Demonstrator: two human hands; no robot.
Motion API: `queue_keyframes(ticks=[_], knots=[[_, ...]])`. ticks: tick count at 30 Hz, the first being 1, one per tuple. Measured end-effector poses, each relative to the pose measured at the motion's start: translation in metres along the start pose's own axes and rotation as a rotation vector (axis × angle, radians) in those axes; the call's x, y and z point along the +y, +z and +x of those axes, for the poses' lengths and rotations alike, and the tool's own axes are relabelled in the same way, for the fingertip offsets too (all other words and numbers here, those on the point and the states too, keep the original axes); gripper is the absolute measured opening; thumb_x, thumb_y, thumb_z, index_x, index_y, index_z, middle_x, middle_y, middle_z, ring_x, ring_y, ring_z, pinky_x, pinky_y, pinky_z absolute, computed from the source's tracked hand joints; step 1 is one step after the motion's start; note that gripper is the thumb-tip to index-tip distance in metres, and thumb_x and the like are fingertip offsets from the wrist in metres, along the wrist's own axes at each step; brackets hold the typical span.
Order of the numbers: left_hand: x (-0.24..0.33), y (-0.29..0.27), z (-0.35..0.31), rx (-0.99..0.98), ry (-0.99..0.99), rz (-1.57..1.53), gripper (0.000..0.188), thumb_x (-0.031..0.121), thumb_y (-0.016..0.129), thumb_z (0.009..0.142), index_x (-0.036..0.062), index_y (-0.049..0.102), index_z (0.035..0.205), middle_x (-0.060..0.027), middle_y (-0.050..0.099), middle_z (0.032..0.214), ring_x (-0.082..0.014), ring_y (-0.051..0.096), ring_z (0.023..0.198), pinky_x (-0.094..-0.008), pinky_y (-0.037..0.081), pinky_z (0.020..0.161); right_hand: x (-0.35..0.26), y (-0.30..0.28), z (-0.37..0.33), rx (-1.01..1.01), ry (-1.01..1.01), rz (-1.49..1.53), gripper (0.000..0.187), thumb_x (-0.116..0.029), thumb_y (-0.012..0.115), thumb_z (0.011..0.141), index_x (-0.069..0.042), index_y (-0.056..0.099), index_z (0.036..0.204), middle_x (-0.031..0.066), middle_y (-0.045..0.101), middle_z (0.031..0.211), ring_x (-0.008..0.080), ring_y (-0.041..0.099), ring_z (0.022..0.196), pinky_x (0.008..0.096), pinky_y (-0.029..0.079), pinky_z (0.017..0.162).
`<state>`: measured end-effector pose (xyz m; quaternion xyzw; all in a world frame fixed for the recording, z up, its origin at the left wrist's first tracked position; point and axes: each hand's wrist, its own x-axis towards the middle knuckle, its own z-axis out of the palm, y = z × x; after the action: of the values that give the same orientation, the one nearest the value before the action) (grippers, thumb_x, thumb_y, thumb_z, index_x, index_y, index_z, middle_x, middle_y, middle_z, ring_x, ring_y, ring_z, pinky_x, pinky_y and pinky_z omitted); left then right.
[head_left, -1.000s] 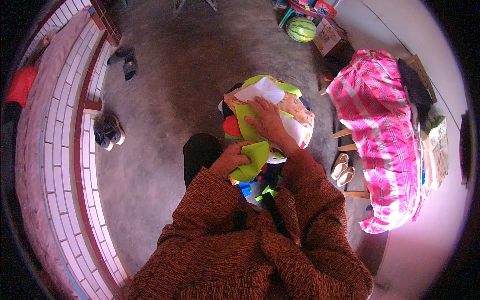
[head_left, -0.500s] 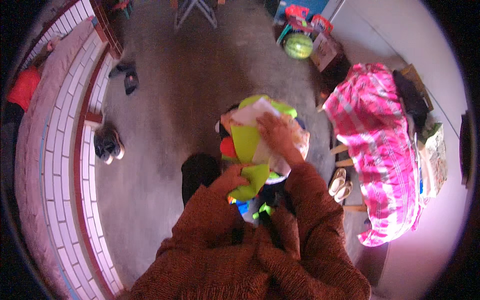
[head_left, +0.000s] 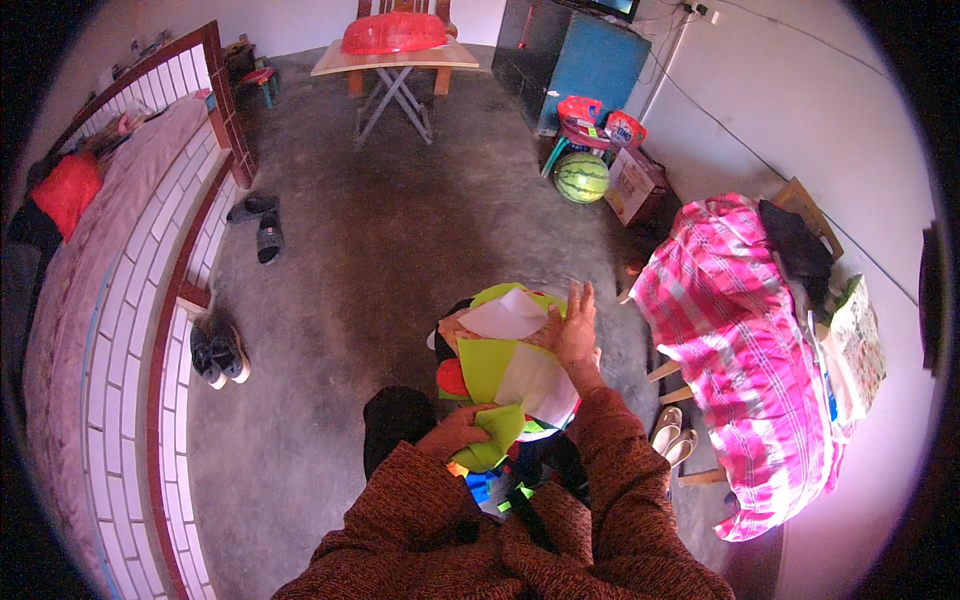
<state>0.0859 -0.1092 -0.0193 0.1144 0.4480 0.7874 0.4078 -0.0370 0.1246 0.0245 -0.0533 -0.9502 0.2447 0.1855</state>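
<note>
As the left hand grips a yellow-green piece at the near edge of a pile of coloured pieces, the right hand, open with its fingers spread, stands over the pile's right edge; whether it touches anything cannot be told. On top lie a larger yellow-green sheet and, toward the far edge, a white sheet, with a red patch at the left edge. Farther off, a red basin sits on a folding table, and a watermelon rests on the floor beside a box
</note>
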Motion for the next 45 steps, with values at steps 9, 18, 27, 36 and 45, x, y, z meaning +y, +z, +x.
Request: queue_keyframes(ticks=[9,18,27,36,45], knots=[[0.003,0.007,-0.002,0.027,0.0,0.05,0.062,-0.002,0.056,0.063,-0.0008,0.044,0.125,-0.0096,0.059,0.108,-0.0189,0.058,0.094,-0.0321,0.047,0.082,-0.016,-0.016,-0.045,-0.286,-0.299,-0.13,0.049,-0.029,0.049,0.088,-0.011,0.038,0.132,0.0207,0.031,0.137,0.036,0.033,0.125,0.0458,0.026,0.103],[-0.014,-0.004,0.003,-0.053,0.004,0.016,0.065,-0.004,0.051,0.064,-0.001,0.04,0.128,-0.0138,0.055,0.114,-0.0227,0.055,0.103,-0.0343,0.044,0.091,-0.028,-0.087,-0.13,-0.287,-0.255,0.476,0.052,-0.018,0.063,0.081,-0.004,0.044,0.127,0.0163,0.038,0.134,0.0309,0.041,0.12,0.04,0.032,0.1],[-0.018,0.027,-0.006,-0.15,-0.095,0.093,0.069,-0.003,0.051,0.064,0.0002,0.037,0.131,-0.0136,0.054,0.116,-0.0231,0.054,0.105,-0.0344,0.043,0.092,-0.016,-0.06,-0.201,-0.722,0.228,1.071,0.072,-0.013,0.067,0.079,-0.002,0.027,0.137,0.0101,0.042,0.129,0.0192,0.044,0.114,0.0313,0.037,0.096],[-0.021,0.028,0.0,-0.151,-0.098,0.134,0.06,0.0,0.057,0.07,-0.0006,0.04,0.128,-0.0129,0.055,0.114,-0.0214,0.056,0.102,-0.0342,0.044,0.09,-0.013,-0.064,-0.21,-1.017,0.556,1.514,0.056,-0.011,0.065,0.078,0.003,0.041,0.126,0.0124,0.053,0.118,0.022,0.052,0.106,0.0341,0.041,0.092],[-0.008,0.032,-0.007,-0.041,-0.149,0.114,0.056,0.001,0.058,0.072,-0.0012,0.042,0.126,-0.0127,0.055,0.113,-0.0208,0.056,0.101,-0.0342,0.045,0.089,-0.018,-0.07,-0.206,-0.783,0.583,1.459,0.041,-0.009,0.062,0.079,0.004,0.049,0.116,0.0126,0.059,0.106,0.023,0.059,0.094,0.0342,0.047,0.084]])
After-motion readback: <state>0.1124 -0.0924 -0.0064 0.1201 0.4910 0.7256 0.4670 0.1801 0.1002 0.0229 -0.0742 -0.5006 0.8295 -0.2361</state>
